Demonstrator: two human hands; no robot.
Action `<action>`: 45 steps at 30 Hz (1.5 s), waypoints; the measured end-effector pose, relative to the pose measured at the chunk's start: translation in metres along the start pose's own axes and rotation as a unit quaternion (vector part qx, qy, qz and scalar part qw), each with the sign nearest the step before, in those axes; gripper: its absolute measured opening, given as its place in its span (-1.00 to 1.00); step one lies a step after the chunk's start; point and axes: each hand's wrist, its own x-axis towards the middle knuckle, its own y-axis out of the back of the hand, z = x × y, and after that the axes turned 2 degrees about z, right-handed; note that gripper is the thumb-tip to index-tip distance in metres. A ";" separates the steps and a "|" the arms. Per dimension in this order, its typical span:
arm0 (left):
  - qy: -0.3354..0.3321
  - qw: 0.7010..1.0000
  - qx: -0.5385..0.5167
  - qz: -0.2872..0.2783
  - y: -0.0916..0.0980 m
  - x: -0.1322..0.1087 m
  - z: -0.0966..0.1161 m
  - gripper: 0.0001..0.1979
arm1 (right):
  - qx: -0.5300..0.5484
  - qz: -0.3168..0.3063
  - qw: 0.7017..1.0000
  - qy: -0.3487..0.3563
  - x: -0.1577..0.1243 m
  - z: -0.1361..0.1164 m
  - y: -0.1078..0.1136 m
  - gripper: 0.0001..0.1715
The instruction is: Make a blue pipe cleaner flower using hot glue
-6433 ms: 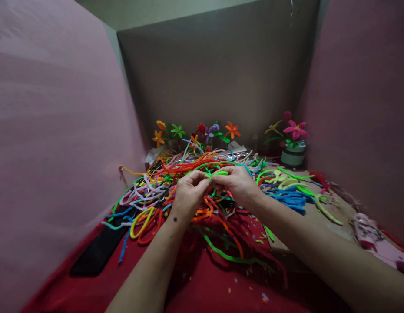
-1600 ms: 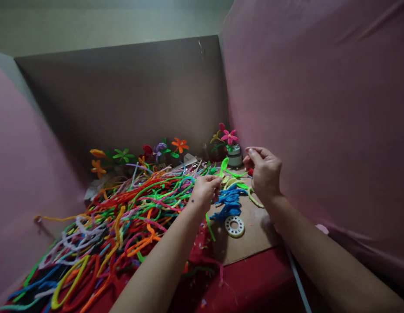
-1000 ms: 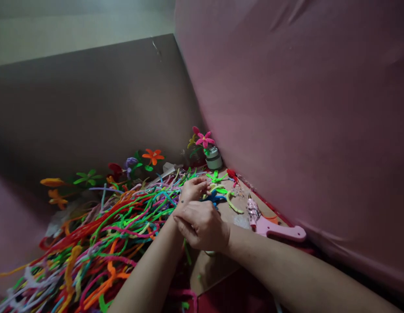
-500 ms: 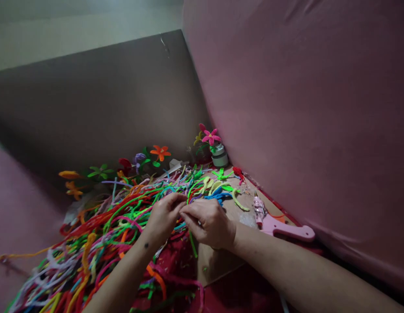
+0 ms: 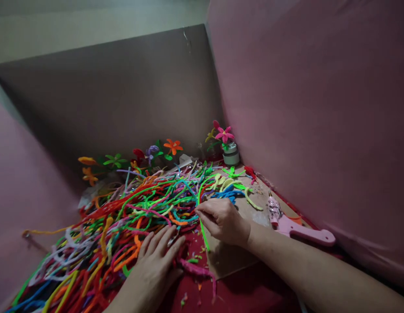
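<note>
A bright green pipe cleaner [image 5: 204, 234] hangs from my right hand [image 5: 223, 221], its thumb and fingertips pinched together around it. Above the grip, the stem runs upward against the pile. My left hand [image 5: 159, 256] lies lower, at the front edge of a large heap of colourful pipe cleaners [image 5: 150, 200], its fingers spread and pointing away from me. A small shiny thing shows between those fingers, too small to identify. Beside the left fingertips, a magenta pipe cleaner [image 5: 197, 268] rests on the red cloth [image 5: 231, 293].
A cardboard sheet [image 5: 234, 258] lies beneath my right hand. To its right is a pink glue gun [image 5: 296, 228]. Bent blue pieces [image 5: 226, 194] and a yellow-green curl [image 5: 253, 201] lie beyond. Finished flowers [image 5: 172, 147] and a lidded jar [image 5: 231, 154] stand at the back.
My left hand has left the right hand and come down toward me onto the pile's front edge, fingers now spread. My right hand still pinches the green pipe cleaner. The view has shifted left.
</note>
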 end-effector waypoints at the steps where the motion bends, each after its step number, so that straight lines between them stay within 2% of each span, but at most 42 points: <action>1: 0.011 1.000 0.003 -0.003 -0.006 0.000 -0.006 -0.56 | -0.002 -0.001 1.000 0.001 0.000 0.000 0.000 -0.85; 6: 0.082 0.996 0.020 -0.019 -0.032 0.008 -0.035 -0.66 | -0.011 -0.010 1.000 -0.002 -0.001 0.000 -0.001 -0.83; 9: 0.078 0.997 -0.002 -0.013 -0.041 0.015 -0.047 -0.64 | -0.006 -0.018 1.000 -0.002 -0.001 0.000 -0.002 -0.83; 11: 0.079 0.997 -0.019 -0.012 -0.042 0.019 -0.052 -0.62 | -0.008 -0.020 1.000 0.001 -0.001 -0.001 -0.003 -0.83; 17: 0.116 0.992 0.002 -0.057 -0.041 0.031 -0.070 -0.59 | -0.018 -0.027 0.999 0.006 -0.001 0.000 -0.003 -0.84; 21: 0.129 0.990 -0.001 -0.055 -0.043 0.041 -0.088 -0.58 | -0.024 -0.057 0.998 0.007 -0.002 0.000 -0.002 -0.83; 24: 0.141 0.988 -0.016 -0.062 -0.044 0.049 -0.093 -0.61 | -0.033 -0.088 0.996 0.003 -0.002 0.001 -0.002 -0.83; 26: 0.141 0.987 -0.026 -0.069 -0.042 0.052 -0.091 -0.62 | -0.037 -0.088 0.995 -0.014 -0.002 0.003 -0.003 -0.83; 28: 0.131 0.988 -0.033 -0.073 -0.038 0.054 -0.086 -0.63 | -0.043 -0.060 0.996 -0.053 -0.001 0.006 -0.002 -0.81; 31: 0.099 0.991 -0.052 -0.068 -0.026 0.054 -0.076 -0.68 | -0.073 0.009 0.987 -0.146 0.004 0.013 0.002 -0.77; 33: 0.074 0.993 -0.076 -0.057 -0.014 0.054 -0.069 -0.71 | -0.104 0.023 0.973 -0.205 0.008 0.017 0.005 -0.78; 36: 0.085 0.988 -0.111 -0.063 0.007 0.056 -0.053 -0.73 | -0.165 -0.044 0.949 -0.267 0.013 0.022 0.007 -0.78; 38: 0.140 0.976 -0.147 -0.072 0.018 0.059 -0.038 -0.70 | -0.194 -0.090 0.935 -0.284 0.016 0.026 0.005 -0.76; 40: 0.196 0.949 -0.234 -0.076 0.022 0.063 -0.023 -0.73 | -0.209 -0.115 0.928 -0.287 0.016 0.030 0.000 -0.76; 42: 0.240 0.914 -0.319 -0.078 0.018 0.070 -0.009 -0.81 | -0.222 -0.139 0.919 -0.296 0.015 0.033 -0.006 -0.78; 45: 0.287 0.890 -0.348 -0.063 0.001 0.084 0.006 -0.76 | -0.231 -0.157 0.908 -0.314 0.013 0.037 -0.014 -0.82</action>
